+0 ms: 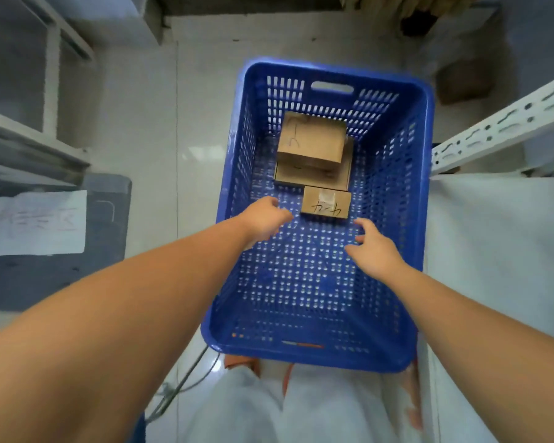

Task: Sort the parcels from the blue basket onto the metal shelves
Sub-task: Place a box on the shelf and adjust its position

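Left hand (266, 223) and right hand (376, 247) hover relaxed, empty, near small parcel (326, 204).

Lower box (312, 178) mostly hidden under top box (312, 139), sign (37, 222) writing blurred

White glossy tile floor (199, 123); grey cable (186, 378) lies on it, lower left. Blue basket (394, 199) holds three cardboard boxes on perforated bottom: small box (326, 204) nearest, flat box (288, 175) behind it, third box (312, 139) stacked on flat box.
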Demonstrator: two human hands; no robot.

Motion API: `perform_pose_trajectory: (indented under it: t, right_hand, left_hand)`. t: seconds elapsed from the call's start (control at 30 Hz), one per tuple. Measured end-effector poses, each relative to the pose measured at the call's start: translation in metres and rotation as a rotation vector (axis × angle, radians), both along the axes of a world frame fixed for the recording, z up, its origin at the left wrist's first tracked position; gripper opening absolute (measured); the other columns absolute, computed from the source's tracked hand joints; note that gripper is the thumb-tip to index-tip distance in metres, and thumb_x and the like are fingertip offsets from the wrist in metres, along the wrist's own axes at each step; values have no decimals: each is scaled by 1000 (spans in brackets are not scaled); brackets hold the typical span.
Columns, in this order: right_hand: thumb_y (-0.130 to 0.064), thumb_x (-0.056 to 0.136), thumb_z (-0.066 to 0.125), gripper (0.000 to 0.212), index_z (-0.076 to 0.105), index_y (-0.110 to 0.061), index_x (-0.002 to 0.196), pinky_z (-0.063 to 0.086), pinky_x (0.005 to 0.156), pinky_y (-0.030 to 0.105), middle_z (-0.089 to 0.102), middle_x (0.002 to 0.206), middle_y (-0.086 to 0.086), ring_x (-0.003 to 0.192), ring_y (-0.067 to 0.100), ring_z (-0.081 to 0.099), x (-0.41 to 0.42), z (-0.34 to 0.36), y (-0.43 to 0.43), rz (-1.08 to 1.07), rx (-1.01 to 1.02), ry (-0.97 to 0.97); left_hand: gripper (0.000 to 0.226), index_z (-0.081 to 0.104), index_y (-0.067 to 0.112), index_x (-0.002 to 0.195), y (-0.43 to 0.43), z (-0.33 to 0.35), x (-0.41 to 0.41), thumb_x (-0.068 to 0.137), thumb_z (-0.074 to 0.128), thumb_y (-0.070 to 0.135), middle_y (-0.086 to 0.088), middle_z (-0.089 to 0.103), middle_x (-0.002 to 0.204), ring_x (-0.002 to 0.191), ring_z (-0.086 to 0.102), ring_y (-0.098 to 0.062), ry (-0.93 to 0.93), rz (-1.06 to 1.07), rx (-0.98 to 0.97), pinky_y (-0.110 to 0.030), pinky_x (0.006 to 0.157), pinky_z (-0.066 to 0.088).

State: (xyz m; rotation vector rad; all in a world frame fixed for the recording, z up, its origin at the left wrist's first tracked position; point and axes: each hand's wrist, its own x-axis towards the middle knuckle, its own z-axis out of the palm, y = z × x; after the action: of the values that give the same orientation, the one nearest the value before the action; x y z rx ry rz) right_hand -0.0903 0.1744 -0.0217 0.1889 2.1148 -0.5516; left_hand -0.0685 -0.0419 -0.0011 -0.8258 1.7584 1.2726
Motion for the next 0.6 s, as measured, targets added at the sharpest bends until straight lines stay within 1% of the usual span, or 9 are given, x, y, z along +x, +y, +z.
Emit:
perform_pose_trajectory:
  t: [0.1,0.2,0.23,0.3,0.33,0.4,0.47,0.53,0.6]
  right_hand:
    - [-18,97,50,62,18,-26,150,38,59,38,51,133,19,68,27,48,-25,-43,-10,-32,14,55]
    - [-19,97,49,61,19,-23,150,38,56,37,57,116,20,65,26,49,-38,-80,-21,18,21,95]
    - [-20,96,49,62,19,-22,150,37,54,34,57,106,17,63,24,49,-40,-93,-23,49,26,106]
    - [-21,94,50,63,20,-22,150,35,49,32,50,97,10,62,19,49,-44,-117,-25,83,37,128]
    - [-22,93,51,65,20,-22,150,35,49,32,51,99,10,64,20,49,-46,-129,-26,79,34,133]
    - [-21,92,53,68,19,-26,150,34,47,29,54,118,14,72,24,52,-52,-149,-31,50,18,146]
    - [-20,91,55,74,13,-27,151,36,50,28,44,138,16,82,27,54,-60,-165,-35,30,-8,166]
    - [-18,90,56,80,7,-29,152,42,61,30,32,147,15,97,32,57,-73,-180,-43,-31,-32,205]
    - [-17,88,57,84,5,-30,152,46,71,32,27,151,11,113,31,54,-85,-189,-51,-144,-66,259]
  left_hand:
    - [57,24,11,149,3,-43,-19,97,47,23,0,46,83,81,47,-20,38,31,-8,-36,78,40]
    - [29,43,15,124,1,-84,-31,96,46,20,-10,49,101,62,43,-18,115,-115,-161,-33,63,38]
    - [27,44,13,122,1,-99,-33,96,46,20,-14,51,106,58,41,-17,130,-161,-213,-31,56,36]
    - [43,39,7,136,1,-127,-35,97,45,23,-18,49,123,59,43,-19,131,-264,-266,-32,53,36]
    - [50,33,6,142,0,-138,-36,97,45,24,-18,43,134,66,48,-22,127,-310,-282,-33,59,38]
    - [57,25,6,147,-4,-159,-37,96,45,25,-14,24,151,101,54,-30,153,-381,-339,-37,77,43]
    - [61,21,8,148,-9,-175,-37,96,46,24,-8,8,158,132,36,-34,172,-416,-412,-40,95,40]
    - [65,15,8,150,-16,-188,-39,96,47,24,-4,-1,160,139,25,-34,179,-404,-445,-42,103,37]
    - [68,11,8,151,-22,-197,-42,96,48,26,-4,-1,160,141,23,-34,183,-366,-475,-43,108,33]
